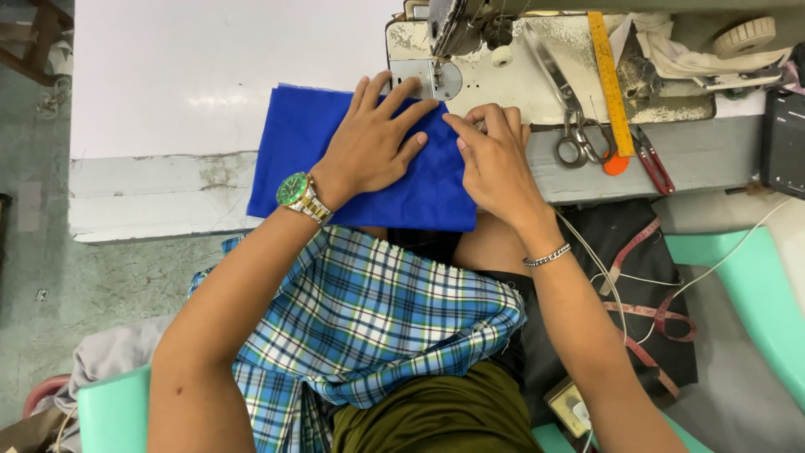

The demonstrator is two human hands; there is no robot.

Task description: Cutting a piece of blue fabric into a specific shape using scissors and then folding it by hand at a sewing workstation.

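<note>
A folded piece of bright blue cloth [293, 159] lies on the white sewing table [210, 75], its near edge hanging over the front. My left hand [369, 138], with a green-faced watch on the wrist, presses flat on the cloth, fingers spread toward the needle plate [440, 80] of the sewing machine [545, 59]. My right hand [495, 159], with a chain bracelet on the wrist, rests on the cloth's right edge, fingers bent and pinching the fabric close to the machine's foot.
Steel scissors [570, 117], a yellow ruler [610, 80] and red-handled snips [652, 164] lie on the machine bed to the right. A blue plaid cloth [369, 319] covers my lap. Measuring tapes [646, 310] lie on a dark bag beside a mint-green chair [755, 285].
</note>
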